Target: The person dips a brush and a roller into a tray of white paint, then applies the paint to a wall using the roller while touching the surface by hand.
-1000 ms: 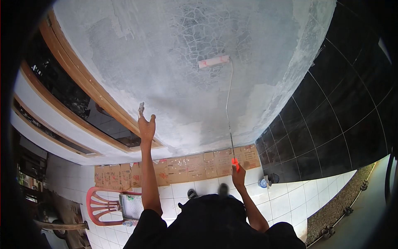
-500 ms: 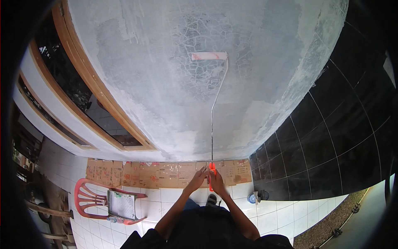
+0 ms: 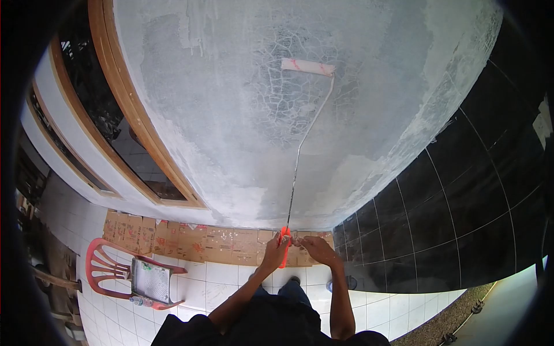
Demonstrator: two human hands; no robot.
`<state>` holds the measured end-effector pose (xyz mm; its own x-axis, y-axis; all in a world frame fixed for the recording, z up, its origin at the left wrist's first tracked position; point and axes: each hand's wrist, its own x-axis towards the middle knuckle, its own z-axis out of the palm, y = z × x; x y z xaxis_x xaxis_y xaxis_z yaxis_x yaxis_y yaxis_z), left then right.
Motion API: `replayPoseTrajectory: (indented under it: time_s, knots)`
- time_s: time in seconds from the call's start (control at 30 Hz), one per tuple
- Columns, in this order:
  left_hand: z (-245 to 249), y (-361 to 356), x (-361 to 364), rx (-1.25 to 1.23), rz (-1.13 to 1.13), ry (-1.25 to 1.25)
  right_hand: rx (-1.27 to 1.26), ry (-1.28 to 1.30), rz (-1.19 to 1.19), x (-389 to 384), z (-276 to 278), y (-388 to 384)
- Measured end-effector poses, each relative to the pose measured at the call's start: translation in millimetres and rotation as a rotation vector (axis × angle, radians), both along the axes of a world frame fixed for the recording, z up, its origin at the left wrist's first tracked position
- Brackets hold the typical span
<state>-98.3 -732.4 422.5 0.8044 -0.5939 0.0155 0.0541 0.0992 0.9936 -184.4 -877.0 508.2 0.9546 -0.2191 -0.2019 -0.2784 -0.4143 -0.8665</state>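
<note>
Your left hand [image 3: 276, 251] is closed round the orange handle [image 3: 283, 263], and the roller [image 3: 307, 67] sits high at the cracked wall [image 3: 369, 115] — whether touching, I cannot tell. Your right hand [image 3: 318, 250] is curled just beside the handle, its hold unclear. With that long, bent rod [image 3: 295, 177], a slack left grip could let the roller twist or skid.

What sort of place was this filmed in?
Probably a house's porch: a wood-framed window beside the patchy wall, white floor tiles, and rough ground beyond the tiles' edge.
</note>
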Motion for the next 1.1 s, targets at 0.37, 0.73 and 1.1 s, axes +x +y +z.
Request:
replayPoseTrajectory:
  time_s: [0.37,0.73,1.1]
  knots:
    - [-17,-60,1,-0.143,0.216,0.068,-0.053,-0.873,-0.804,1,119,-257]
    - [-99,-27,-90,0.044,0.392,0.277,-0.89,-1.318,-0.946,56,235,-408]
    - [52,-54,-31,-0.062,0.458,0.03,-1.271,-1.246,-0.709,85,257,-446]
